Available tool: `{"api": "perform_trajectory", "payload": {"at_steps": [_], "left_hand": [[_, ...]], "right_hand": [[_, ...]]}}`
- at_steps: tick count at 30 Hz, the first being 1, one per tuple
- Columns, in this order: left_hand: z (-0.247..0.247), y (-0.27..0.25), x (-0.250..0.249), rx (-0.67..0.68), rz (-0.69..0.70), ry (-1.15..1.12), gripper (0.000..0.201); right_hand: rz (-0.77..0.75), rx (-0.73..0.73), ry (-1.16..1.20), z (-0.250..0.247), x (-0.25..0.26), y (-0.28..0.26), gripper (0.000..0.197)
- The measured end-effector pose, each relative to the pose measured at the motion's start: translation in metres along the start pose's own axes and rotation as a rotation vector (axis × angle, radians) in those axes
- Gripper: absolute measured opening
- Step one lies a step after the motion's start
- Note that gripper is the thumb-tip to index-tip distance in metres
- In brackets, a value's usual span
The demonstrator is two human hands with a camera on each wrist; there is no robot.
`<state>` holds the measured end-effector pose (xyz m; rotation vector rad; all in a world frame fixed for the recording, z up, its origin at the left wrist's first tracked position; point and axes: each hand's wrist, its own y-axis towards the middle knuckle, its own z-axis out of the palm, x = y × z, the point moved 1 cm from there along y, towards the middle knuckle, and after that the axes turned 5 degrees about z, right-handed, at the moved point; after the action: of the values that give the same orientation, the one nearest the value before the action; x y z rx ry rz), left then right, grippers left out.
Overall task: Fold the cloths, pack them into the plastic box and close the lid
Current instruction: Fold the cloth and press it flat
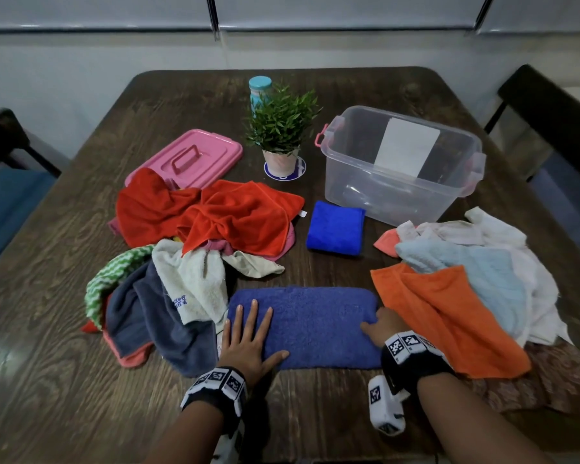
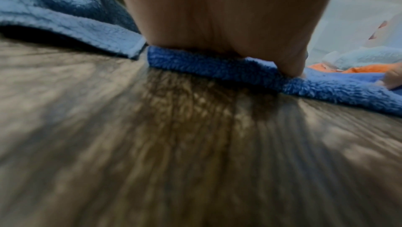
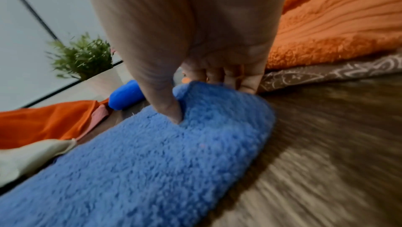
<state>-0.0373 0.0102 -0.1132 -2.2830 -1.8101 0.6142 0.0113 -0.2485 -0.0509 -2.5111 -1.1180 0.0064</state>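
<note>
A fluffy blue cloth (image 1: 315, 323) (image 2: 326, 91) (image 3: 152, 162) lies folded into a long strip near the table's front edge. My left hand (image 1: 248, 333) (image 2: 228, 15) presses flat on its left end, fingers straight and spread. My right hand (image 1: 380, 324) (image 3: 195, 33) pinches the strip's right end, thumb on top and fingers curled at the edge. A bright blue cloth (image 1: 336, 227) lies folded in front of the clear plastic box (image 1: 329, 152), which stands open at the back right. The pink lid (image 1: 195, 155) lies at the back left, partly under red cloths (image 1: 215, 216).
Loose cloths are heaped on the left (image 1: 168, 296) and on the right, where an orange cloth (image 1: 449, 316) lies over a light blue cloth (image 1: 476, 266). A potted plant (image 1: 282, 128) and a teal bottle (image 1: 259, 88) stand at the back middle. Dark chairs flank the table.
</note>
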Motion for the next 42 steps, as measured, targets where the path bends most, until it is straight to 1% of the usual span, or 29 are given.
{"api": "perform_trajectory", "payload": {"at_steps": [1,2,3,4,5,6,7,8,10,12,13,14,15,16,17,18,19,22,23,24,25,27,29,31,33,36,38,40,42], "left_hand": [[-0.003,-0.001,-0.001,-0.003,0.002,-0.006,0.088],[-0.006,-0.003,-0.002,-0.020,-0.003,-0.011,0.089],[-0.009,-0.003,-0.004,-0.049,-0.007,-0.031,0.093],[-0.011,-0.002,-0.007,-0.043,0.000,-0.033,0.098],[-0.014,-0.001,-0.012,-0.003,0.002,-0.047,0.104],[-0.019,0.001,-0.018,0.036,-0.014,-0.056,0.106],[-0.028,0.003,-0.026,0.065,-0.032,-0.055,0.102],[-0.037,0.004,-0.035,0.066,-0.037,-0.065,0.093],[-0.055,0.010,-0.055,-0.045,-0.004,-0.106,0.072],[-0.070,0.019,-0.078,-0.139,0.062,-0.272,0.063],[-0.075,0.025,-0.089,-0.130,0.092,-0.447,0.064],[-0.082,0.030,-0.100,-0.080,0.103,-0.642,0.063],[-0.086,0.035,-0.109,-0.022,0.084,-0.792,0.060],[-0.088,0.040,-0.115,0.018,0.055,-0.870,0.056],[-0.089,0.043,-0.117,0.033,0.028,-0.883,0.050],[-0.087,0.046,-0.117,0.020,0.013,-0.862,0.041],[-0.086,0.047,-0.115,-0.010,0.008,-0.825,0.033],[-0.080,0.048,-0.105,-0.077,0.024,-0.715,0.019],[-0.078,0.047,-0.102,-0.096,0.020,-0.706,0.026],[-0.077,0.045,-0.097,-0.122,0.018,-0.720,0.038],[-0.076,0.042,-0.092,-0.145,0.028,-0.752,0.049],[-0.075,0.034,-0.080,-0.201,0.118,-0.831,0.067],[-0.073,0.023,-0.066,-0.265,0.237,-0.882,0.079],[-0.068,0.014,-0.051,-0.329,0.294,-0.875,0.080],[-0.058,0.008,-0.035,-0.348,0.261,-0.839,0.074],[-0.039,-0.002,-0.018,-0.252,0.098,-0.729,0.062],[-0.033,-0.005,-0.013,-0.218,0.045,-0.684,0.064],[-0.035,-0.007,-0.012,-0.232,0.027,-0.674,0.064],[-0.040,-0.007,-0.014,-0.256,0.031,-0.660,0.066]], "right_hand": [[0.019,0.136,0.082,-0.005,0.009,-0.012,0.048],[-0.013,0.189,0.212,-0.010,0.015,-0.008,0.063],[0.032,0.059,0.288,-0.013,0.017,0.000,0.062],[0.117,-0.001,0.308,-0.022,0.015,-0.003,0.051],[0.141,0.081,0.245,-0.026,0.005,-0.012,0.043],[0.059,0.039,0.212,-0.025,-0.003,0.000,0.039],[-0.049,0.052,0.206,-0.025,-0.005,0.006,0.038],[-0.137,0.164,0.193,-0.034,-0.022,0.009,0.037],[-0.189,0.088,0.207,-0.044,-0.029,0.017,0.033],[-0.307,0.076,0.322,-0.056,-0.014,0.005,0.025],[-0.376,0.163,0.398,-0.057,-0.005,-0.001,0.022],[-0.404,0.316,0.507,-0.059,0.004,-0.010,0.025],[-0.362,0.526,0.622,-0.063,0.009,-0.018,0.030],[-0.312,0.698,0.718,-0.066,0.014,-0.024,0.033],[-0.306,0.764,0.740,-0.065,0.016,-0.026,0.035],[-0.321,0.743,0.735,-0.062,0.017,-0.025,0.035],[-0.349,0.665,0.706,-0.059,0.016,-0.024,0.034],[-0.411,0.320,0.637,-0.047,0.007,-0.010,0.026],[-0.449,0.230,0.568,-0.042,0.004,-0.006,0.023],[-0.489,0.184,0.470,-0.037,0.002,-0.003,0.020],[-0.524,0.172,0.376,-0.032,0.002,-0.002,0.015],[-0.613,0.198,0.270,-0.024,0.004,-0.005,0.007],[-0.719,0.202,0.164,-0.014,0.008,-0.010,0.022],[-0.814,0.209,0.030,-0.003,0.013,-0.017,0.041],[-0.871,0.228,-0.113,0.006,0.019,-0.024,0.053],[-0.937,0.230,-0.318,0.020,0.023,-0.031,0.063],[-0.954,0.226,-0.439,0.026,0.024,-0.034,0.069],[-0.957,0.221,-0.486,0.030,0.023,-0.035,0.069],[-1.000,0.116,-0.467,0.028,0.026,-0.038,0.071]]}}
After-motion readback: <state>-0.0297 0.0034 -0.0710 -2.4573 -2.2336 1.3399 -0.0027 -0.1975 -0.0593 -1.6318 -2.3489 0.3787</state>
